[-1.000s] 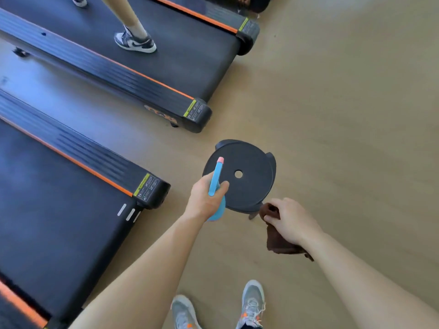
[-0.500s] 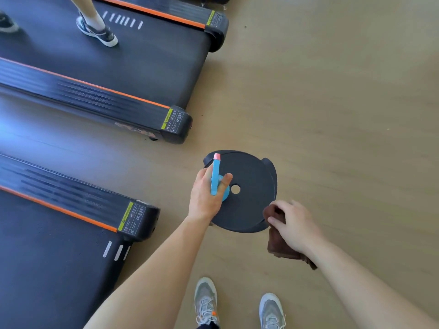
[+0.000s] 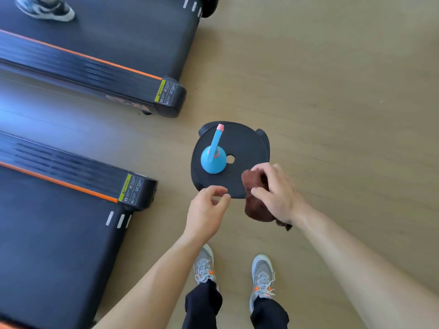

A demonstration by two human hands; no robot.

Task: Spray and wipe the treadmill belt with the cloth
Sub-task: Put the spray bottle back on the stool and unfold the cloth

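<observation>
A blue spray bottle (image 3: 212,160) with a pink nozzle tip stands upright on a round black stool (image 3: 247,143). My left hand (image 3: 206,210) hovers just below the stool's near edge, fingers apart and holding nothing. My right hand (image 3: 275,193) grips a bunched brown cloth (image 3: 255,205) over the stool's near right edge. The near treadmill's black belt (image 3: 47,245) fills the lower left, with an orange-striped side rail (image 3: 71,172) along it.
A second treadmill (image 3: 118,43) lies at the upper left, with another person's sneaker (image 3: 45,8) on its belt. My two grey shoes (image 3: 261,279) stand on the wooden floor (image 3: 344,103) below the stool. Bare floor stretches to the right.
My left hand set the spray bottle down on the stool, let go and pulled back toward me. My right hand lifted the cloth a little over the stool's edge.
</observation>
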